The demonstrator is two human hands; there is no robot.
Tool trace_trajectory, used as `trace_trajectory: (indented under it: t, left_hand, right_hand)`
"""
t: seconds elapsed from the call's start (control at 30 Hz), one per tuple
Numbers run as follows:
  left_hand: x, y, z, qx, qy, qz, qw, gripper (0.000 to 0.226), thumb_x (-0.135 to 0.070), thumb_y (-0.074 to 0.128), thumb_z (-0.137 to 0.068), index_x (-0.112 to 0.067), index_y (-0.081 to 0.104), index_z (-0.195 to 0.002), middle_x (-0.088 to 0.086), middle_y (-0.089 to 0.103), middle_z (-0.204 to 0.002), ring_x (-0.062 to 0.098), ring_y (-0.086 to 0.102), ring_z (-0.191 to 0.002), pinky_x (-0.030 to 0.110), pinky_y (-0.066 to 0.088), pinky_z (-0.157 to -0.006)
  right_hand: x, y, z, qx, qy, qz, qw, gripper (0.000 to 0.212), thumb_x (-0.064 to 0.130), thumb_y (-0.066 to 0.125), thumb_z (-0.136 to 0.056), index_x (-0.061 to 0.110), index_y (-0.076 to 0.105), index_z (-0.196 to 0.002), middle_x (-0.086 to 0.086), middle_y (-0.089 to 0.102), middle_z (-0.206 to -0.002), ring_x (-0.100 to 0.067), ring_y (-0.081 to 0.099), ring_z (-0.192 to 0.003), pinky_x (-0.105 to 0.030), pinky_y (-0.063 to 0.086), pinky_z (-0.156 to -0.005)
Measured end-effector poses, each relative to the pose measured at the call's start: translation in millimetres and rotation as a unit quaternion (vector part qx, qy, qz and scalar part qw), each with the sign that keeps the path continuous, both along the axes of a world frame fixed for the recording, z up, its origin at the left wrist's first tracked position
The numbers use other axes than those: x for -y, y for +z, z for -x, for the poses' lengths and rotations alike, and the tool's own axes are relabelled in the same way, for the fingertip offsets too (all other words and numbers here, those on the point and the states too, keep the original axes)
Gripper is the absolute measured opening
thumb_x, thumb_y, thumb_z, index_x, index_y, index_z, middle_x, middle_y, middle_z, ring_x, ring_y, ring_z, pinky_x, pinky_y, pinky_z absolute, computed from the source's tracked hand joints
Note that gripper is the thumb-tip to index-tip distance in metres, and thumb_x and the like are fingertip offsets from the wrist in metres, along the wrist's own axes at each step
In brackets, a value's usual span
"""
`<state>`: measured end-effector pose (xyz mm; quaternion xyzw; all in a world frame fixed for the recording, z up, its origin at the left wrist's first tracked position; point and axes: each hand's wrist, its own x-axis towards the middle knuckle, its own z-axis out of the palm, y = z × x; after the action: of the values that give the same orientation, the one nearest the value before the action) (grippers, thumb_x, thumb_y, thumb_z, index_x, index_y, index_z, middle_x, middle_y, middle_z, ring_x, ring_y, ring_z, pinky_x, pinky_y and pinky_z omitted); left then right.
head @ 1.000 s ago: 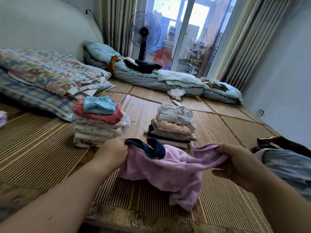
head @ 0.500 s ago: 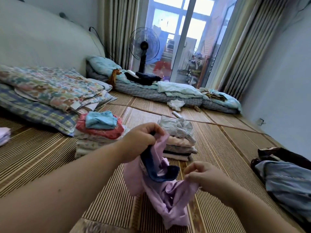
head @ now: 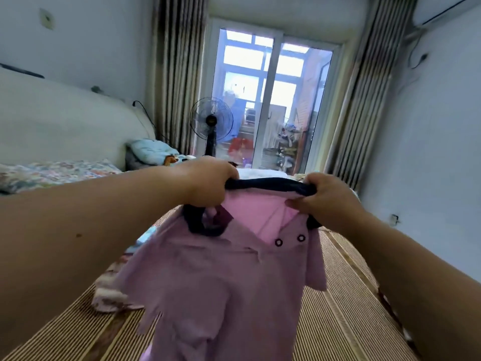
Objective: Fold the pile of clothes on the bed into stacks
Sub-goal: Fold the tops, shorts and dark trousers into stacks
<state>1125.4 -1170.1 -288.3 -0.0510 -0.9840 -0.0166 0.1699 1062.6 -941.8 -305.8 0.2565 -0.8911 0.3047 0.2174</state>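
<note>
You hold the pink top [head: 221, 282] up in the air in front of you, above the mat [head: 343, 324]. It hangs from its dark collar [head: 263, 184] down past the bottom edge of the view. Your left hand [head: 208, 183] is clenched round the collar's left end. Your right hand [head: 325, 201] grasps the right end, thumb pressed on the pink cloth just under the trim. The collar runs taut between your two fists. Two dark snaps [head: 279, 242] sit side by side on the flap below your right hand, and a short sleeve [head: 316, 261] hangs off the right side.

Behind the top's left edge a stack [head: 109, 295] of pale clothes lies on the mat. It is blurred and mostly hidden by the top and your left forearm. Further left a floral quilt [head: 52, 173] lies by the padded headboard [head: 65, 126], with a light blue pillow [head: 151, 152] near the headboard's far end. A standing fan [head: 211, 121] is in front of the glass door [head: 270, 100], which has striped curtains [head: 177, 74] on both sides.
</note>
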Motion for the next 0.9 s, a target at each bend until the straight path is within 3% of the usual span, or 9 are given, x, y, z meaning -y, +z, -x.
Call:
trace_trajectory:
  t: [0.07,0.13,0.33,0.43,0.53,0.67,0.77,0.83,0.9]
  left_hand:
    - [11.1,1.7,0.3,-0.024,0.053,-0.003,0.998,0.014,-0.014,0.054,-0.079,-0.026,0.06,-0.084,-0.005,0.057,-0.083,0.026,0.058,-0.093,0.028,0.041,-0.066]
    - [17.9,4.1,0.7,-0.044,0.096,-0.008,0.994,0.011,-0.015,0.054,-0.081,-0.024,0.056,-0.075,-0.005,0.056,-0.078,0.025,0.056,-0.085,0.027,0.031,-0.056]
    - [13.8,4.0,1.0,-0.004,0.179,0.092,0.98,0.025,-0.01,0.049,-0.087,-0.023,0.061,-0.103,0.005,0.062,-0.111,0.025,0.059,-0.097,0.031,0.045,-0.075]
    - [11.5,1.3,4.4,0.012,0.16,0.143,0.977,0.024,-0.015,0.058,-0.088,-0.018,0.063,-0.111,0.006,0.062,-0.108,0.025,0.062,-0.101,0.026,0.042,-0.075]
    - [10.0,5.3,0.6,0.033,0.095,0.065,0.993,0.032,-0.042,0.079,-0.074,-0.02,0.066,-0.094,-0.002,0.059,-0.079,0.019,0.059,-0.077,0.021,0.037,-0.06]
    - [15.9,12.9,0.5,0.016,0.12,-0.096,0.988,0.025,-0.039,0.079,-0.075,-0.018,0.064,-0.072,-0.005,0.061,-0.052,0.009,0.055,-0.044,0.015,0.034,-0.039]
    - [11.6,5.9,1.7,0.05,0.131,-0.382,0.913,0.017,-0.022,0.06,-0.092,-0.011,0.058,-0.08,0.0,0.057,-0.04,0.011,0.055,-0.034,0.017,0.043,-0.04]
    - [2.2,-1.9,-2.4,0.124,0.102,-0.558,0.814,0.018,-0.017,0.047,-0.099,-0.008,0.052,-0.085,0.005,0.059,-0.045,0.015,0.058,-0.041,0.027,0.049,-0.049]
    - [-3.1,-10.3,-3.8,0.166,0.045,-0.69,0.703,0.019,-0.016,0.044,-0.1,-0.004,0.054,-0.089,0.01,0.066,-0.059,0.022,0.064,-0.061,0.036,0.05,-0.062]
  right_hand:
    - [-9.7,14.5,2.8,-0.035,-0.034,-0.033,0.998,0.029,0.033,0.08,-0.072,0.026,0.052,-0.069,0.005,0.057,-0.071,-0.015,0.057,-0.07,-0.026,0.041,-0.056]
    - [-13.9,25.0,3.1,-0.051,-0.055,-0.044,0.996,0.032,0.034,0.081,-0.072,0.028,0.05,-0.07,0.006,0.057,-0.074,-0.013,0.056,-0.072,-0.024,0.041,-0.056]
    - [-15.5,40.0,-6.6,-0.038,-0.066,-0.063,0.995,0.026,0.031,0.082,-0.073,0.031,0.057,-0.064,0.014,0.057,-0.066,0.0,0.053,-0.057,-0.011,0.031,-0.037]
    - [-20.3,40.6,-8.8,-0.009,-0.05,-0.065,0.997,0.021,0.027,0.072,-0.082,0.031,0.062,-0.064,0.009,0.062,-0.067,-0.007,0.059,-0.061,-0.016,0.038,-0.045]
    - [-26.4,39.0,-10.5,0.08,0.004,0.004,0.997,0.016,0.014,0.058,-0.089,0.018,0.073,-0.085,0.001,0.065,-0.062,-0.013,0.063,-0.056,-0.024,0.047,-0.048]
    - [-35.9,33.1,-11.7,0.17,0.005,0.025,0.985,0.022,0.018,0.059,-0.089,0.0,0.069,-0.097,-0.006,0.047,-0.063,-0.013,0.036,-0.044,-0.022,0.025,-0.04]
    - [-37.1,30.5,-16.6,0.228,0.034,0.071,0.971,0.035,0.038,0.068,-0.087,0.003,0.071,-0.093,-0.01,0.047,-0.068,-0.013,0.031,-0.047,-0.022,0.02,-0.042]
    - [-38.0,26.8,-18.1,0.267,0.045,0.115,0.956,0.039,0.043,0.067,-0.087,0.005,0.069,-0.097,-0.009,0.053,-0.069,-0.012,0.041,-0.048,-0.022,0.03,-0.04]
    - [-40.8,21.1,-19.0,0.341,0.07,0.195,0.917,0.034,0.037,0.068,-0.087,0.008,0.066,-0.104,-0.01,0.067,-0.082,-0.018,0.061,-0.065,-0.029,0.053,-0.057]
